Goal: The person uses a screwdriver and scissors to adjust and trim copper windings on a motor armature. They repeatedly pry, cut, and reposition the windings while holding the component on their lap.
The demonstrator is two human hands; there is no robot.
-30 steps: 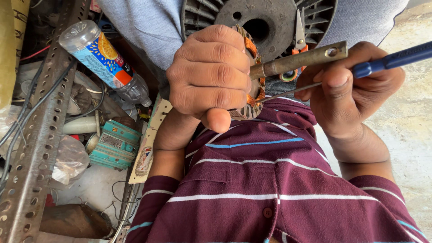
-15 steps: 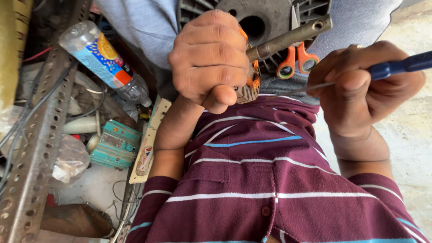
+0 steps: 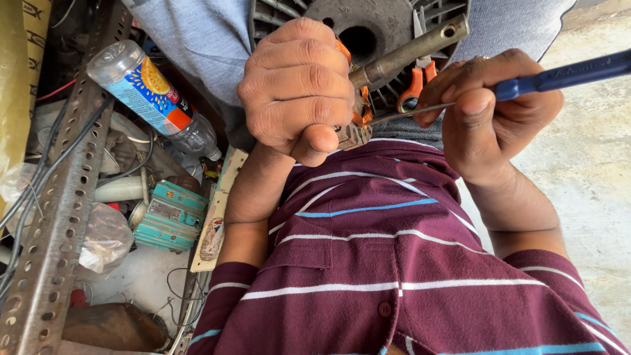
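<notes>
Nearest the camera is the person's maroon striped shirt, filling the lower middle of the view. To its right lies a pale concrete floor. To its left is a crowded corner: a perforated metal angle bar, a small teal motor, crumpled clear plastic and loose wires, and, farther up, a plastic bottle with an orange and blue label lying tilted.

Above the shirt, the left hand is clenched in a fist around a small wound coil part with copper-coloured windings, from which a dull metal shaft slants up to the right. The right hand pinches a blue-handled tool between thumb and fingers; its thin metal tip reaches left to the coil.

Farthest back are orange-handled pliers and a grey ribbed motor housing, resting against grey trouser legs.
</notes>
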